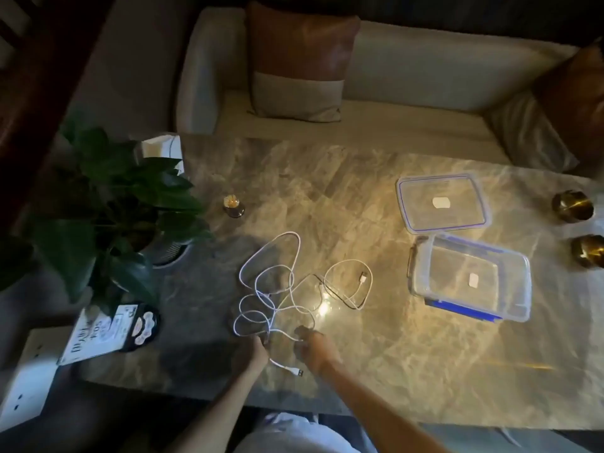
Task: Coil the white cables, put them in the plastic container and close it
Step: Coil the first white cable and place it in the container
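A plant (pixel 108 207) stands far left of the fingers (pixel 262 341). The left hand (pixel 258 349) pinches the white cables (pixel 265 293), sprawled in loose tangled loops just beyond; the right hand (pixel 315 348) curls round a strand. Further right sit the open container (pixel 451 273) and its lid (pixel 425 204)

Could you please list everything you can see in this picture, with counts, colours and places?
tangled white cables: number unclear, white, table centre
clear rectangular plastic container: one, blue clips, open, table right
clear flat lid: one, blue seal, beyond container
round brass cups: two, gold, right edge
small amber bottle: one, beside plant
leafy potted plant: one, green, left
printed white card: one, near-left
marble table: one, grey-beige
beige sofa: one, behind table
left hand, right hand: both hands holding cables, near edge
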The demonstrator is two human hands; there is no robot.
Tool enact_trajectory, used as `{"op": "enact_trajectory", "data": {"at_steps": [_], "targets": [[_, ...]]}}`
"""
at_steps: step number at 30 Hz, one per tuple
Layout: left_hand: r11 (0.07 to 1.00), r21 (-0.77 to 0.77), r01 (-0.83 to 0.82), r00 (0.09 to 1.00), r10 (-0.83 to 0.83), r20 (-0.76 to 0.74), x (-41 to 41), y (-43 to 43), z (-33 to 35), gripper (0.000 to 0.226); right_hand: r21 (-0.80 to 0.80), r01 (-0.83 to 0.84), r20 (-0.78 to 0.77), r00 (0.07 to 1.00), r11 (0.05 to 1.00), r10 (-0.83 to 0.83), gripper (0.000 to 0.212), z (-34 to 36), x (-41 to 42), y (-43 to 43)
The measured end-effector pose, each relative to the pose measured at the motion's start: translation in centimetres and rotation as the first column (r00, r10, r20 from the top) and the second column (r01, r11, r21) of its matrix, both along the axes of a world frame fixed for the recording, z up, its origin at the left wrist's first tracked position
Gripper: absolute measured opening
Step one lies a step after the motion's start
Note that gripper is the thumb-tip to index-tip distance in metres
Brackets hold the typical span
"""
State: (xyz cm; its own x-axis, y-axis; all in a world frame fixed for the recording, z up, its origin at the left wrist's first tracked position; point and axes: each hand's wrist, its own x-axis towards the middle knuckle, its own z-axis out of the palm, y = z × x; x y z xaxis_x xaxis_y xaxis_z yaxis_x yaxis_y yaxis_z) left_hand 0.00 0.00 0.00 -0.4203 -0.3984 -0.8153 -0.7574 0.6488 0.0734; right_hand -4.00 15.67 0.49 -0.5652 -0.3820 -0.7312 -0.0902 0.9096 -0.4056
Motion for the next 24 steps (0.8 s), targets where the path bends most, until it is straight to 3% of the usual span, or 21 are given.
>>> {"op": "enact_trajectory", "data": {"at_steps": [2, 3, 4, 5, 6, 8, 10, 11, 12, 13, 15, 17, 20, 24], "targets": [[0.996, 0.043, -0.078, 0.997, 0.078, 0.007, 0.2, 0.3, 0.2, 0.042, -0.122, 0.181, 0.096, 0.981, 0.976, -0.17, 0.017, -0.5, 0.5, -1.3], [0.995, 0.058, -0.087, 0.996, 0.087, -0.007, 0.1, 0.5, 0.2, 0.039, -0.193, 0.425, 0.201, 0.9, 0.885, -0.388, 0.021, -1.3, 0.9, -1.9], [0.992, 0.071, -0.102, 0.994, 0.104, -0.02, 0.0, 0.7, 0.6, 0.034, -0.147, 0.653, 0.35, 0.737, 0.743, -0.578, 0.028, -1.5, 0.7, -2.6], [0.989, 0.102, -0.108, 0.993, 0.112, -0.032, -0.1, 0.9, 0.6, 0.031, -0.228, 0.772, 0.517, 0.612, 0.594, -0.598, 0.031, -2.2, 1.5, -2.3], [0.983, 0.133, -0.126, 0.99, 0.133, -0.042, -0.2, 1.1, 0.6, 0.029, -0.232, 0.824, 0.574, 0.545, 0.517, -0.612, 0.032, -1.6, 1.9, -2.4], [0.97, 0.167, -0.178, 0.979, 0.191, -0.065, 0.0, 1.2, 0.6, 0.027, -0.201, 0.751, 0.523, 0.625, 0.629, -0.58, 0.027, -0.6, 1.5, -2.5], [0.956, 0.199, -0.214, 0.966, 0.238, -0.102, 0.3, 1.2, 1.4, 0.026, -0.236, 0.457, 0.291, 0.875, 0.858, -0.386, 0.024, 0.9, 1.7, -2.2], [0.95, 0.221, -0.222, 0.957, 0.256, -0.138, 0.5, 1.2, 2.3, 0.025, -0.228, 0.279, 0.151, 0.957, 0.933, -0.249, 0.038, 1.6, 1.5, -1.8], [0.958, 0.215, -0.189, 0.951, 0.233, -0.201, 0.5, 1.1, 3.5, 0.023, -0.254, 0.205, 0.085, 0.978, 0.945, -0.189, 0.055, 2.6, 1.2, -1.5], [0.979, 0.171, -0.112, 0.949, 0.157, -0.275, 0.4, 0.8, 4.9, 0.023, -0.331, 0.171, 0.025, 0.985, 0.928, -0.172, 0.066, 3.5, 0.9, -1.4], [0.994, 0.058, 0.092, 0.901, -0.058, -0.429, -0.2, 0.4, 8.5, 0.024, -0.473, 0.079, -0.099, 0.985, 0.877, -0.142, 0.068, 6.6, -0.2, -1.0], [0.962, 0.187, 0.201, 0.802, -0.052, -0.595, -1.6, 0.7, 13.0, 0.019, -0.596, 0.029, -0.15, 0.978, 0.802, -0.147, 0.047, 10.8, -2.2, -0.5], [0.797, 0.501, 0.337, 0.733, 0.112, -0.671, -4.9, 2.1, 20.9, 0.022, -0.679, 0.051, -0.187, 0.953, 0.733, -0.239, 0.016, 17.1, -5.7, 2.2], [0.549, 0.699, 0.458, 0.762, 0.162, -0.627, -8.7, 4.6, 30.2, 0.021, -0.729, 0.141, -0.243, 0.861, 0.67, -0.446, 0.03, 25.4, -10.8, 8.9]]}}
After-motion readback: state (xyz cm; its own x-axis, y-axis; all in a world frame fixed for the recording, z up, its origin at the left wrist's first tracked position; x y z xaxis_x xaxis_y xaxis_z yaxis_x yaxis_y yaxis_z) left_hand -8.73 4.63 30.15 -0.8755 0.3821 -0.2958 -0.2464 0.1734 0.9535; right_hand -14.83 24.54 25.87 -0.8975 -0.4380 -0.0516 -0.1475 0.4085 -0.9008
